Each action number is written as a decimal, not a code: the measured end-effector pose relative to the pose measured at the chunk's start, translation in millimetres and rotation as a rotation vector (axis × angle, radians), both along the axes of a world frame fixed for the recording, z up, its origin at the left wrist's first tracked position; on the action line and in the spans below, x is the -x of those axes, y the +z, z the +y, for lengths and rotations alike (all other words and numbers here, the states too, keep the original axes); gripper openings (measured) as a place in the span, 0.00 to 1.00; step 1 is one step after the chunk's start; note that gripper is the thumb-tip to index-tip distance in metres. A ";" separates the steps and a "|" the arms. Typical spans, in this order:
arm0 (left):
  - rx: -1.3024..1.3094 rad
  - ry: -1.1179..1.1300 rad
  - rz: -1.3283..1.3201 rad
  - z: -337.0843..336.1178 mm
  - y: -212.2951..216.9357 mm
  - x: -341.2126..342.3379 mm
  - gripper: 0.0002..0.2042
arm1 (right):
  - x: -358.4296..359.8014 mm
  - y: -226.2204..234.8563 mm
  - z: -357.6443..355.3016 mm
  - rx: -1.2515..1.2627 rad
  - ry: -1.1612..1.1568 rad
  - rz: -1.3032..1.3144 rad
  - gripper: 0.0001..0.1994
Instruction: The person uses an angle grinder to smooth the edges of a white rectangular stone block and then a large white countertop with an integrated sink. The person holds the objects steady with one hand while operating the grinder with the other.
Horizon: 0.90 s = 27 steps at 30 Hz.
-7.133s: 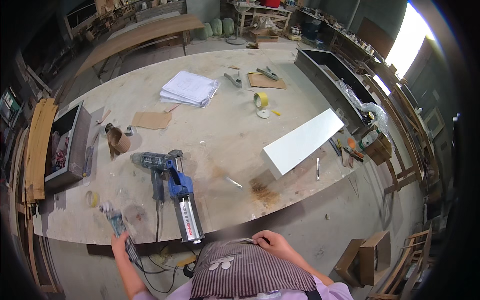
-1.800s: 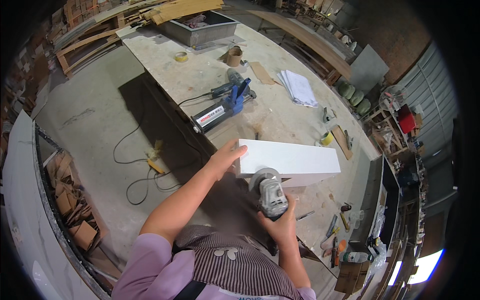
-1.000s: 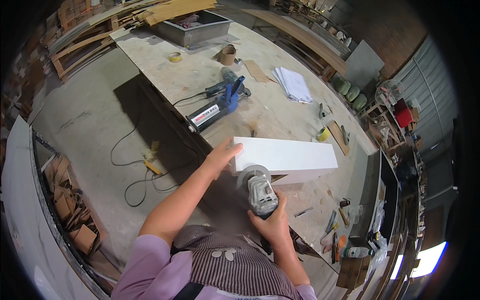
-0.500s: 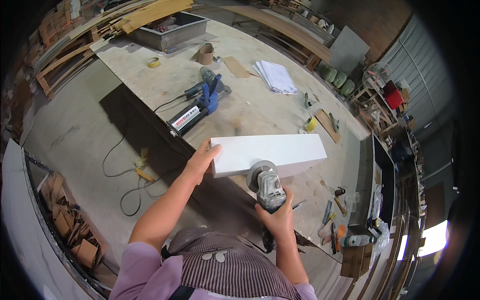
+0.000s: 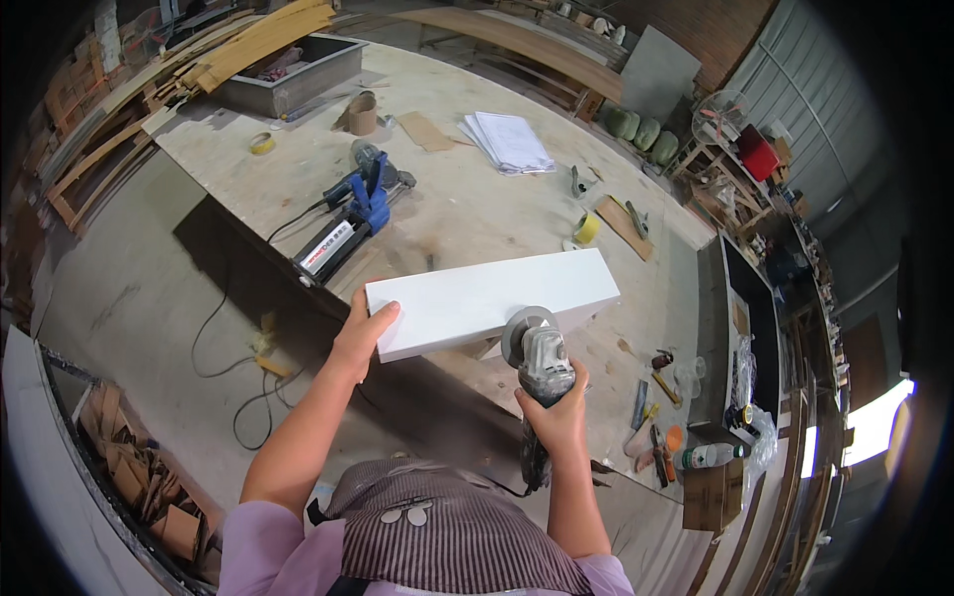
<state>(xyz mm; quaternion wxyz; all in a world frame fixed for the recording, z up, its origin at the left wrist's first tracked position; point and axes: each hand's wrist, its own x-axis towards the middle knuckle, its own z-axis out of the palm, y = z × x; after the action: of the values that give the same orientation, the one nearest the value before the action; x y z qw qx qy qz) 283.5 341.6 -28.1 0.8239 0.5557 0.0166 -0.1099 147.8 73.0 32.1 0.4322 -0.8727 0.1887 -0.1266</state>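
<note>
A long white box-shaped piece [image 5: 477, 294] lies across the near edge of the worktable, its right end angled away from me. My left hand [image 5: 360, 336] grips its left end, thumb on the top face and fingers down behind the end. In my right hand [image 5: 558, 415] is a grey, dusty angle grinder [image 5: 547, 366], held around its body with the handle pointing down toward me. The grinder's round disc [image 5: 521, 334] is at the near long edge of the white piece, right of its middle. Whether the disc touches the edge I cannot tell.
On the worktable [image 5: 298, 169] are a blue-and-black caulking gun [image 5: 343, 226], papers [image 5: 509, 143], yellow tape rolls [image 5: 586, 229] and a cardboard tube [image 5: 362, 114]. Hand tools [image 5: 660, 452] and a bottle [image 5: 709, 455] lie at the right. A cord [image 5: 238, 402] trails on the floor at left.
The grinder has moved right along the near edge of the white piece. The piece has turned, its right end swinging away from me. My view has shifted slightly right.
</note>
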 end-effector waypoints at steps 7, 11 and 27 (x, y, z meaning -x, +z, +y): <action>-0.011 0.001 0.022 0.7 7.7 2.8 0.34 | -10.3 -6.2 -36.7 -0.050 -0.055 -0.040 0.44; -0.005 0.008 -0.013 1.0 10.8 5.3 0.33 | -17.8 -7.9 -59.8 -0.057 -0.093 -0.049 0.44; -0.007 0.053 -0.016 1.2 6.5 5.6 0.32 | -60.8 -20.4 -191.0 -0.011 -0.310 -0.107 0.45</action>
<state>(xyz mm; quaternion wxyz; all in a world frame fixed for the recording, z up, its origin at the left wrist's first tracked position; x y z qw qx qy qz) 277.9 342.8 -21.6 0.8248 0.5587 0.0252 -0.0835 208.7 -118.0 11.7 0.4218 -0.8226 0.2987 -0.2371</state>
